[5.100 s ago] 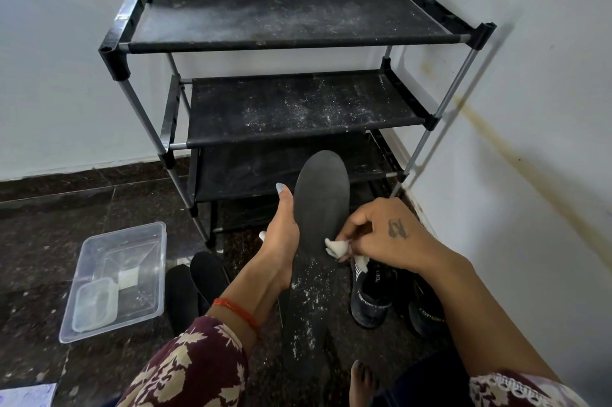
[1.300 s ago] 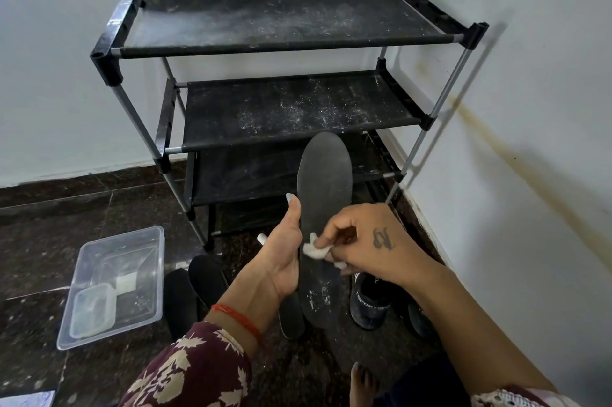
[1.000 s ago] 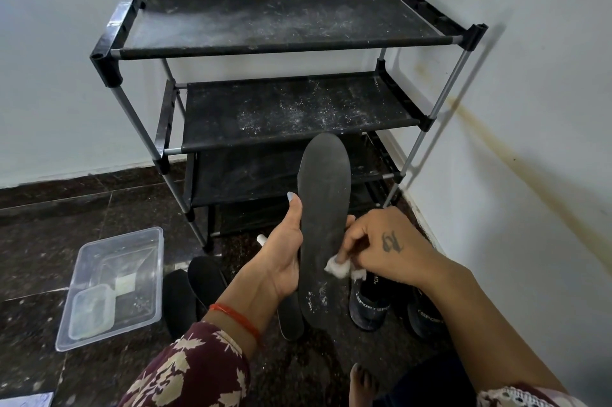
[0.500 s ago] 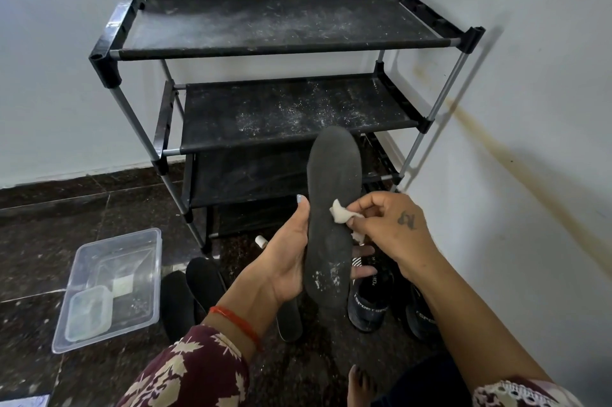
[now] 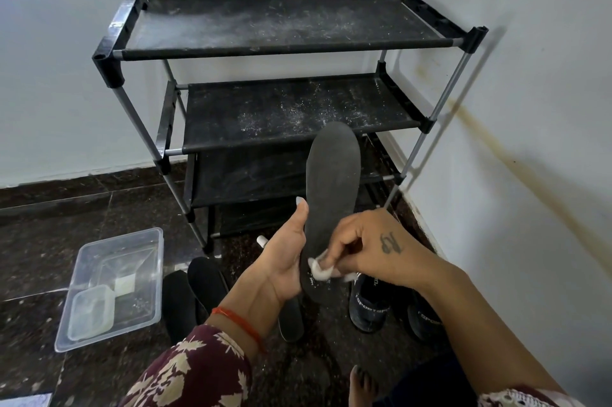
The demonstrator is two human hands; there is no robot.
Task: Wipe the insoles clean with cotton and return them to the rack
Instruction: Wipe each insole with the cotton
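In front of the shoe rack (image 5: 298, 108), the left hand (image 5: 281, 270) grips an upright insole (image 5: 331, 194); the right hand (image 5: 364, 247) pinches cotton (image 5: 319, 270) against its near end.

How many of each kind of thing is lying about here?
Flat black insoles: 4
Dark blue shoes: 2
Clear plastic tubs: 2
Black shoe rack: 1
White cotton wad: 1
Total: 10

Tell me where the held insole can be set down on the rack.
The top shelf and middle shelf hold nothing, though dusty. Crowded: floor before the rack, with insoles, shoes and plastic tub.
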